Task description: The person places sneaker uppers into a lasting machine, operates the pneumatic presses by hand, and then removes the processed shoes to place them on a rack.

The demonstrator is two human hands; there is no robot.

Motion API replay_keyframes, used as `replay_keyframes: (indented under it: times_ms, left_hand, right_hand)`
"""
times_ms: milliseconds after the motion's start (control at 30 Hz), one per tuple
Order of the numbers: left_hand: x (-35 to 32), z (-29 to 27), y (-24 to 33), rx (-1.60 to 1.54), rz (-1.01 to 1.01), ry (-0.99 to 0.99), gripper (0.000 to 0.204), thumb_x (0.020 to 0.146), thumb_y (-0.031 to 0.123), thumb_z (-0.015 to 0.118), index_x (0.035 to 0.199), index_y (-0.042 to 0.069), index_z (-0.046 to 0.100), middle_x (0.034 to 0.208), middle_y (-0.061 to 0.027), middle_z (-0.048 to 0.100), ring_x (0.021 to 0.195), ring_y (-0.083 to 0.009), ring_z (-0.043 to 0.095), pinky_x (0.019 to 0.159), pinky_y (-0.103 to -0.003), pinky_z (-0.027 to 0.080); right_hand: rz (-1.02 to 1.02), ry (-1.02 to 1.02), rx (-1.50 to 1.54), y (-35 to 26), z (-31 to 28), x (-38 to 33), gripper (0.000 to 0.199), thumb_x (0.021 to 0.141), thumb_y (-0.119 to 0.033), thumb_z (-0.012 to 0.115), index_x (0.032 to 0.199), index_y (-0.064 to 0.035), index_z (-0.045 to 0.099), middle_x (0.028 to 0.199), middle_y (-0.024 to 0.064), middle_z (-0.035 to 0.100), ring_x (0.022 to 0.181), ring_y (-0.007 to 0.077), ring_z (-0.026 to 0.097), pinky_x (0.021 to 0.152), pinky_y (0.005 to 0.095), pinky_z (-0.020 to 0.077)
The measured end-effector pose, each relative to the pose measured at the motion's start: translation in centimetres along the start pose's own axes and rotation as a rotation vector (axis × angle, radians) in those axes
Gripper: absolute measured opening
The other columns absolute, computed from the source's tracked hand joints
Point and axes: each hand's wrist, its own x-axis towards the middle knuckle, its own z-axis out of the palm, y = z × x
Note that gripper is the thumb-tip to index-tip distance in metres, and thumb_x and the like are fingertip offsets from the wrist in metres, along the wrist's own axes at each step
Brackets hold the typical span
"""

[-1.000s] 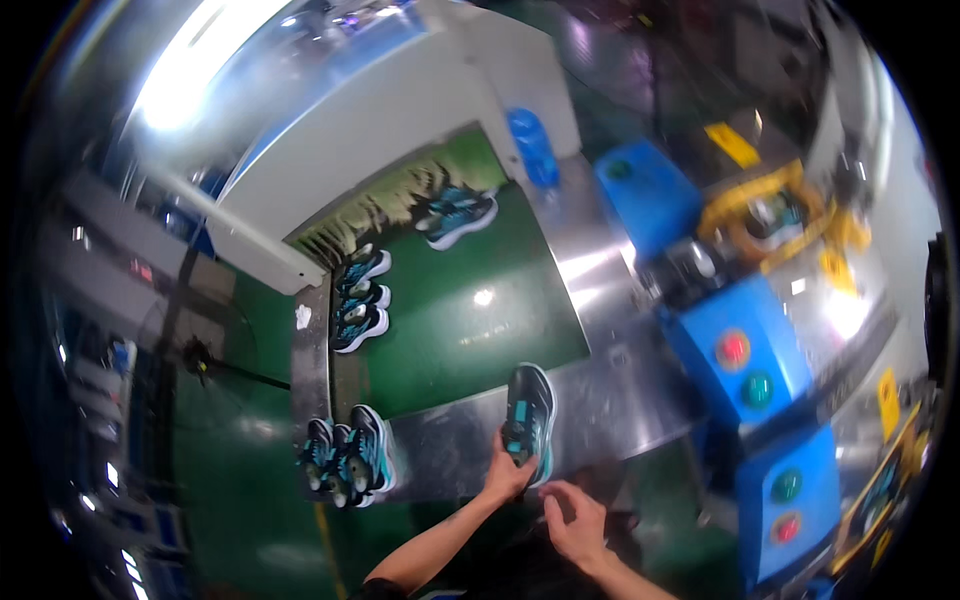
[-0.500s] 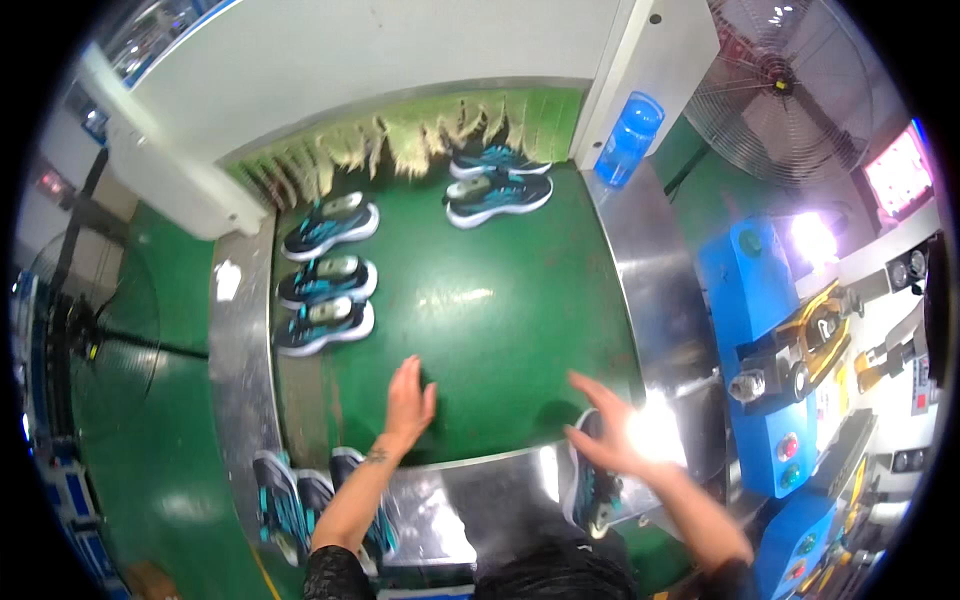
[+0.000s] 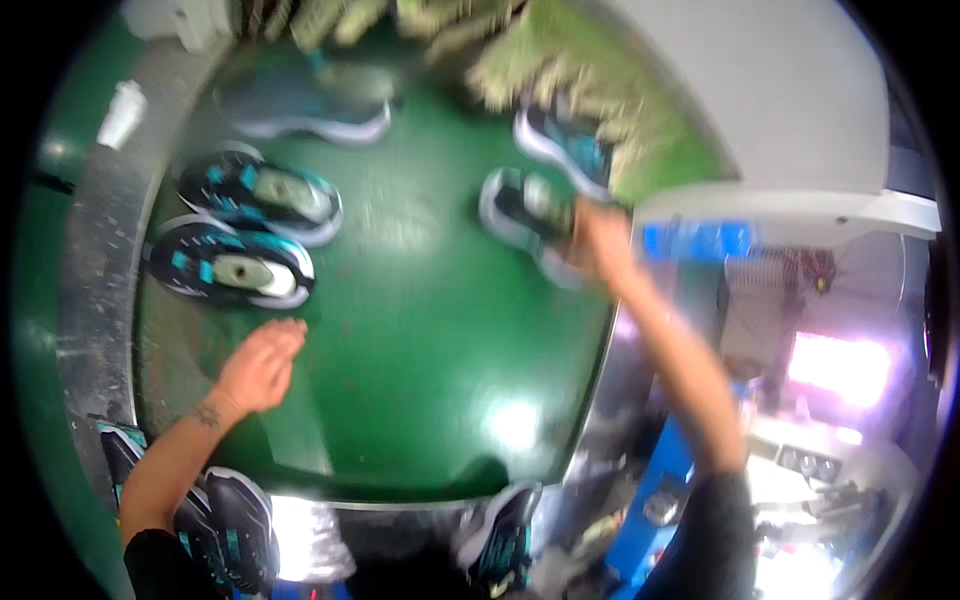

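My left hand (image 3: 262, 362) rests flat on the green conveyor belt (image 3: 420, 340), fingers apart, just below a black and teal sneaker (image 3: 232, 265). A second sneaker (image 3: 262, 193) lies above that one. My right hand (image 3: 597, 238) reaches far across the belt and touches the heel of a blurred dark sneaker (image 3: 525, 212); whether it grips the shoe I cannot tell. Another sneaker (image 3: 565, 140) lies just beyond it.
A grey sneaker (image 3: 300, 105) sits at the belt's far end by hanging strips (image 3: 520, 60). A white cup (image 3: 122, 112) stands on the metal rim (image 3: 95, 260). More sneakers lie near me, lower left (image 3: 220, 520) and bottom centre (image 3: 505, 540). Blue machinery (image 3: 690, 240) stands to the right.
My right hand has moved from the belt's near right corner up to the sneaker at the far right. My head has moved forward over the belt. The left hand stays on the belt.
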Motion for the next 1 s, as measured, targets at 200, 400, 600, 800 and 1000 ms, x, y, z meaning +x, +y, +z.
replay_keyframes:
  times_ms: [200,400,600,800,1000]
  left_hand:
    - [0.1,-3.1,8.7,0.009,-0.187,-0.024,0.045,0.081,0.012,0.054,0.123,-0.003,0.048,0.124,-0.0193,0.053,0.116,-0.0303,0.050,0.102,-0.040,0.040]
    - [10.1,-3.3,31.7,-1.483,-0.806,-0.795,0.074,0.090,0.050,0.052,0.139,-0.002,0.031,0.132,-0.0181,0.048,0.123,-0.0250,0.046,0.103,-0.039,0.037]
    - [10.6,-5.1,48.2,-1.634,-0.410,-0.512,0.085,0.070,0.033,0.068,0.137,-0.006,0.032,0.122,-0.0222,0.053,0.107,-0.0301,0.058,0.096,-0.043,0.045]
    - [8.0,4.3,68.4,-1.832,-0.398,-0.482,0.090,0.061,0.018,0.067,0.140,-0.001,0.029,0.133,-0.0181,0.045,0.118,-0.0304,0.051,0.102,-0.042,0.041]
    - [10.2,12.6,77.0,-1.286,-0.362,-0.030,0.050,0.091,0.008,0.055,0.134,-0.005,0.033,0.133,-0.0159,0.043,0.124,-0.0245,0.042,0.107,-0.035,0.029]
  right_hand:
    - [0.619,0.165,0.779,-19.3,-12.1,-29.7,0.073,0.057,-0.040,0.086,0.113,-0.0023,0.058,0.094,0.0163,0.068,0.087,0.0257,0.067,0.077,0.0369,0.0534]
    - [-0.056,0.087,0.693,-11.1,-20.4,-44.5,0.066,0.059,-0.019,0.077,0.119,-0.0047,0.052,0.117,0.0157,0.059,0.101,0.0283,0.063,0.081,0.0367,0.0549]
    - [0.526,0.899,1.524,-12.4,-21.4,-58.1,0.082,0.078,-0.016,0.075,0.141,-0.0019,0.025,0.139,0.0161,0.038,0.127,0.0294,0.042,0.107,0.0390,0.0342]
    - [0.493,0.748,1.572,-13.9,-20.4,-70.3,0.084,0.080,-0.023,0.074,0.143,-0.0055,0.022,0.144,0.0150,0.031,0.128,0.0248,0.039,0.105,0.0358,0.0324]
    - [0.939,0.861,1.608,-9.1,-15.8,-79.6,0.061,0.082,-0.020,0.071,0.131,-0.0002,0.040,0.122,0.0123,0.051,0.110,0.0193,0.050,0.097,0.0309,0.0392]
